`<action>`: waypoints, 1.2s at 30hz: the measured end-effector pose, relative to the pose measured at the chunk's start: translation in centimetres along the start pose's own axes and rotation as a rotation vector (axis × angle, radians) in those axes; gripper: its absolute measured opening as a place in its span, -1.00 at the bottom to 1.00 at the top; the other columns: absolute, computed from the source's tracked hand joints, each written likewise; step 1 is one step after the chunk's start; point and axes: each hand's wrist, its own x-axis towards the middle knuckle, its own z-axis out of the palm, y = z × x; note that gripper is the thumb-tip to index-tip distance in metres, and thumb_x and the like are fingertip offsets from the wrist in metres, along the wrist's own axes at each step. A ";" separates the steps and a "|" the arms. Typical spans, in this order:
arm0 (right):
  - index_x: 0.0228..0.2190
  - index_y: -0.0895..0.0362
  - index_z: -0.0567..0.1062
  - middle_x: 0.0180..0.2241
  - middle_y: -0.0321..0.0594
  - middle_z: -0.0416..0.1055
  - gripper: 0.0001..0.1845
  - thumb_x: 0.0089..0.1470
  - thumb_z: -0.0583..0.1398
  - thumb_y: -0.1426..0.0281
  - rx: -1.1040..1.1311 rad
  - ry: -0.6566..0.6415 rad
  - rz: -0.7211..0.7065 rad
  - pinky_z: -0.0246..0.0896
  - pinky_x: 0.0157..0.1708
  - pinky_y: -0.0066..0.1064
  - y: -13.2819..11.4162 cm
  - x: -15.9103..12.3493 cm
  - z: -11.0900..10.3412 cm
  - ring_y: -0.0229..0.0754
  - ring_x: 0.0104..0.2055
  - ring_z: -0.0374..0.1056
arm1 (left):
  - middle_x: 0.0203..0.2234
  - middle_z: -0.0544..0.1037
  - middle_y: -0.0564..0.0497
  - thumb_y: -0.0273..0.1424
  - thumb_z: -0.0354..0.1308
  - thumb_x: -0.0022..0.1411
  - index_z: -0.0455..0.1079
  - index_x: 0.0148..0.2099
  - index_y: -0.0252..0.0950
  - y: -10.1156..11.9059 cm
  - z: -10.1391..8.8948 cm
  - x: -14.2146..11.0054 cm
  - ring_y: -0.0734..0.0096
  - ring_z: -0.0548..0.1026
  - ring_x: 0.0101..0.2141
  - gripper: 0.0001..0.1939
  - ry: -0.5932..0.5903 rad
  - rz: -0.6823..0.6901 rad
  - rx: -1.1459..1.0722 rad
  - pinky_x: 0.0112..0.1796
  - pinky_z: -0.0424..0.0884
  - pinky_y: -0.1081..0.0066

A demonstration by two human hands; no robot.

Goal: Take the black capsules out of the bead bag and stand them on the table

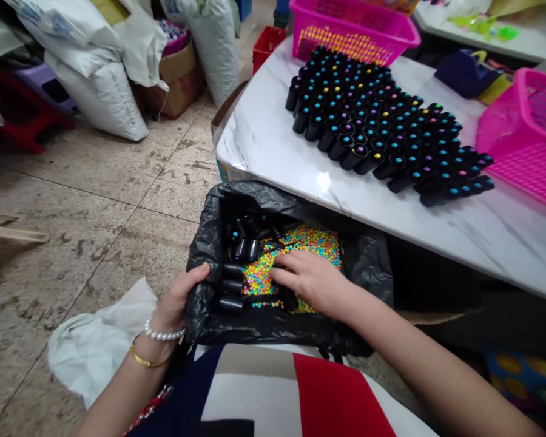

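Observation:
A box lined with a black plastic bag (368, 267) stands in front of my body. My left hand (182, 288) is closed over its left rim, gripping the bagged edge. Inside lie many small coloured beads (318, 243) in yellow, pink, blue and orange. Several short black tubes (232, 285) lie along the left side of the box, some with a blue bead in the end. My right hand (307, 279) is down in the beads with its fingers bent; dark shapes show under it, and what the fingers hold is hidden.
On the white marbled table (264, 133) stand many black tubes (359, 115) with coloured beads in their tops. Pink baskets (528, 133) flank them. White sacks (113, 97), a cardboard box (177, 79) and a white plastic bag (100, 340) are on the floor at left.

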 end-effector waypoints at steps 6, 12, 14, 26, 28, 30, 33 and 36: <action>0.06 0.09 0.37 -0.14 -0.11 0.48 -0.60 0.21 0.10 0.29 0.212 0.245 0.552 0.35 -0.18 -0.32 1.5 -2.0 0.5 -0.14 -0.17 0.44 | -0.44 0.66 -0.09 -0.31 0.31 0.03 0.58 -0.20 -0.34 0.1 -0.5 0.4 0.04 0.62 -0.32 -0.72 -0.008 -0.021 -0.004 -0.20 0.54 0.22; -0.14 0.11 0.49 -0.19 -0.10 0.49 -0.63 0.09 0.22 0.14 0.148 0.031 0.571 0.33 -0.17 -0.28 -0.5 -0.9 1.9 -0.06 -0.16 0.42 | -0.44 0.66 -0.09 -0.32 0.31 0.04 0.54 -0.12 -0.33 0.3 0.5 0.1 0.05 0.62 -0.36 -0.66 -0.027 0.024 0.018 -0.26 0.55 0.25; -0.08 0.11 0.47 -0.08 -0.07 0.43 -0.66 0.11 0.22 0.24 0.095 0.053 0.436 0.29 -0.08 -0.25 -0.5 -0.5 1.8 -0.05 -0.06 0.36 | -0.43 0.66 -0.10 -0.32 0.30 0.05 0.52 -0.07 -0.33 0.3 0.7 0.0 0.05 0.62 -0.35 -0.64 -0.038 0.023 0.014 -0.27 0.55 0.24; -0.08 0.14 0.45 -0.16 -0.08 0.45 -0.73 0.16 0.17 0.37 0.244 0.001 0.087 0.29 -0.12 -0.28 0.4 0.9 1.3 -0.10 -0.12 0.35 | -0.36 0.66 -0.10 -0.34 0.29 0.07 0.41 0.08 -0.33 0.8 1.1 -0.3 0.04 0.61 -0.33 -0.50 -0.055 0.039 0.029 -0.27 0.55 0.23; -0.11 0.11 0.45 -0.18 -0.16 0.47 -0.72 0.11 0.24 0.36 0.458 0.058 0.177 0.31 -0.14 -0.35 0.4 0.2 0.8 -0.17 -0.15 0.39 | -0.39 0.66 -0.09 -0.34 0.28 0.08 0.44 0.05 -0.33 0.8 0.8 -0.1 0.04 0.61 -0.33 -0.54 -0.046 0.015 0.023 -0.26 0.54 0.23; -0.12 0.08 0.45 -0.20 -0.21 0.49 -0.71 0.08 0.26 0.35 0.599 0.133 0.289 0.33 -0.17 -0.39 0.6 -0.7 0.3 -0.20 -0.19 0.42 | -0.41 0.66 -0.09 -0.33 0.28 0.07 0.48 0.00 -0.34 0.8 0.4 0.2 0.03 0.61 -0.33 -0.58 -0.024 -0.023 0.003 -0.25 0.54 0.23; -0.14 0.06 0.48 -0.19 -0.21 0.51 -0.72 0.06 0.26 0.36 0.648 0.200 0.395 0.33 -0.13 -0.35 1.0 -1.9 -0.2 -0.18 -0.17 0.44 | -0.43 0.66 -0.11 -0.31 0.29 0.04 0.53 -0.09 -0.35 0.6 -0.3 0.7 0.02 0.61 -0.34 -0.64 0.014 -0.059 -0.016 -0.28 0.56 0.23; -0.16 0.06 0.49 -0.15 -0.18 0.50 -0.72 0.03 0.28 0.36 0.680 0.265 0.433 0.30 -0.03 -0.28 1.2 -2.5 -0.6 -0.13 -0.08 0.42 | -0.43 0.66 -0.12 -0.31 0.30 0.02 0.55 -0.14 -0.35 0.4 -0.4 1.0 0.02 0.62 -0.34 -0.66 0.015 -0.059 -0.008 -0.30 0.56 0.24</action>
